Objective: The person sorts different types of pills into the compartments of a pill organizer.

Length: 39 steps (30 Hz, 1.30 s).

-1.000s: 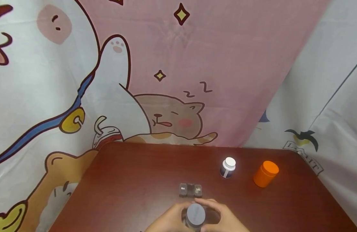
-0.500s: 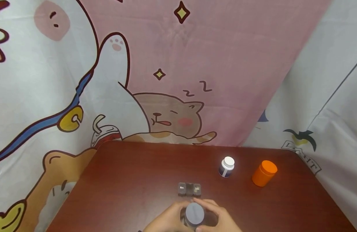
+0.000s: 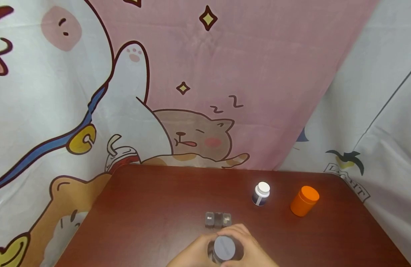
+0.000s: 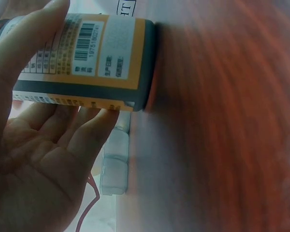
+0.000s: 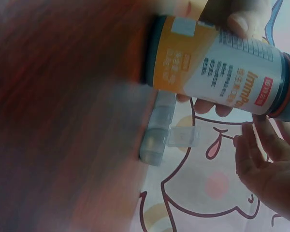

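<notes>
A pill bottle [image 5: 212, 65] with an orange-and-white label and dark base is close over the table, its grey cap [image 3: 224, 248] facing the head camera. My left hand [image 3: 196, 253] grips the bottle's body, thumb on one side and fingers on the other. From the right, my right hand [image 3: 253, 249] curls round the cap; in the right wrist view its fingertips are at the cap's edge. Just beyond both hands lies a small translucent pill organizer [image 3: 218, 220] with several compartments. One clear lid [image 5: 183, 136] of it stands raised in the right wrist view.
Farther back on the reddish-brown table [image 3: 152, 200] stand a white bottle [image 3: 261, 193] with a dark label and, to its right, an orange jar [image 3: 304, 201]. A cartoon-printed cloth [image 3: 268, 74] hangs behind the table.
My right hand has shifted a little left, its fingers now closer round the cap. My left hand keeps its grip on the bottle. The head view has tilted slightly.
</notes>
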Each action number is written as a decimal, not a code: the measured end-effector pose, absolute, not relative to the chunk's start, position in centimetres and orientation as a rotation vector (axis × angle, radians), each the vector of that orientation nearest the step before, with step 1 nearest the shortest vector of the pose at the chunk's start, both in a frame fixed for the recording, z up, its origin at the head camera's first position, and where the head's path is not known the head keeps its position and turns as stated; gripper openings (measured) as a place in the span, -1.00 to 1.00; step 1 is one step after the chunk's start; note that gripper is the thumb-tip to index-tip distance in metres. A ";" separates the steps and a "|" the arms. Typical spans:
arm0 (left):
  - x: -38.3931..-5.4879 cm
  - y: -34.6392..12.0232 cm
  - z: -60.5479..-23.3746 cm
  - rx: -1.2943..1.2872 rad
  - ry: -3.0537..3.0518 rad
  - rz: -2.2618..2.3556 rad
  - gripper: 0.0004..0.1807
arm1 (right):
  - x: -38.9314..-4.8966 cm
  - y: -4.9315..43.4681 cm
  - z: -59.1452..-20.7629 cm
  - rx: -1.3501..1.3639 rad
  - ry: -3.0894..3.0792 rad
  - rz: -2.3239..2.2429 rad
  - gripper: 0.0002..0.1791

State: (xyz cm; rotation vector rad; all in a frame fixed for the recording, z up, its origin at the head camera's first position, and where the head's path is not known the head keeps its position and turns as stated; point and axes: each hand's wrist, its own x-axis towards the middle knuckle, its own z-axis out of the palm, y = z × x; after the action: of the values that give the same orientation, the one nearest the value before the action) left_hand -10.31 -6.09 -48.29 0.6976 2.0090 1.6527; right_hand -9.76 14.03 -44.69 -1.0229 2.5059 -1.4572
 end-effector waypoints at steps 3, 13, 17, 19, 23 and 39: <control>-10.3 -6.1 -48.3 0.712 2.032 1.656 -0.44 | -9.9 14.0 -44.7 -1.187 2.623 -1.428 -0.33; -10.2 -6.2 -48.3 0.693 2.029 1.657 -0.50 | -9.8 14.0 -44.4 -1.241 2.616 -1.366 -0.34; -10.1 -6.1 -48.4 0.689 2.000 1.677 -0.48 | -9.9 14.1 -43.7 -1.317 2.590 -1.291 -0.35; -10.2 -6.0 -48.5 0.709 2.003 1.680 -0.44 | -10.0 14.2 -43.2 -1.339 2.561 -1.224 -0.35; -10.2 -5.8 -48.6 0.771 2.047 1.674 -0.39 | -10.0 14.3 -42.1 -1.277 2.506 -1.069 -0.35; -9.8 -5.7 -47.0 0.792 1.954 1.726 -0.43 | -10.2 14.4 -39.2 -1.437 2.491 -0.785 -0.21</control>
State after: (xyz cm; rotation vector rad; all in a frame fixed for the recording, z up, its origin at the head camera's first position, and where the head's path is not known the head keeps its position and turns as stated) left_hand -9.77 -5.71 -46.99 0.7923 1.9536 1.7258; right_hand -10.18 14.41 -39.19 -1.4373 2.4906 -0.7851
